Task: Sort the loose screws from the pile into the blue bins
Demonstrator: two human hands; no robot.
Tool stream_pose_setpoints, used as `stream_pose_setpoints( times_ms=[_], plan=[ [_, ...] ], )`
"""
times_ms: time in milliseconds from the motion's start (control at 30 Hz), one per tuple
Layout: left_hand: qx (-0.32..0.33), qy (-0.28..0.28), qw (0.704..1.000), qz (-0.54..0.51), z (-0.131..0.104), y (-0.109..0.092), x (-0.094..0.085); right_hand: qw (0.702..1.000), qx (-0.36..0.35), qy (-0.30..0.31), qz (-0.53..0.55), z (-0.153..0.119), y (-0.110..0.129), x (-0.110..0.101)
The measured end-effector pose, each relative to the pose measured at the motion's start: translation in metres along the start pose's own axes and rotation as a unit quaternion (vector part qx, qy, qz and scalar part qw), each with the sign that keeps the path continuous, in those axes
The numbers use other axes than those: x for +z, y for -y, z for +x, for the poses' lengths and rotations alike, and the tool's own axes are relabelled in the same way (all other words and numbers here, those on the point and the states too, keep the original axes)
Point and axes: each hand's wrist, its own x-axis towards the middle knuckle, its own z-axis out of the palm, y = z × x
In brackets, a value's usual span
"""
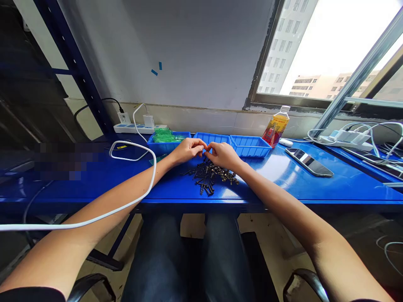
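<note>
My left hand [188, 150] and my right hand [223, 155] meet at the fingertips above a pile of dark and brassy screws [209, 174] on the blue table. The fingers of both are pinched together, and whatever is between them is too small to make out. Behind the hands stand three blue bins in a row. Green plastic bags [164, 135] fill the left bin [163, 147]; the middle bin [212, 136] is partly hidden by my hands, and the right bin [252, 147] shows a bare ribbed inside.
A white cable [126, 205] crosses over my left forearm. Power strips [346, 139] lie at the back right and back left. A drink bottle [276, 127], a white mouse-like object [286, 142] and a phone [309, 162] are on the right of the blue table [176, 192].
</note>
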Motion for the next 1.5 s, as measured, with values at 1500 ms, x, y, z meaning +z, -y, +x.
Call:
stream_pose_setpoints(
  times_ms=[1500],
  plan=[
    [-0.071, 0.183, 0.961, -0.195, -0.0020, -0.0013, -0.0009, 1.000, -0.003, 0.024, 0.001, 0.0019, -0.0049, -0.0016]
  ],
)
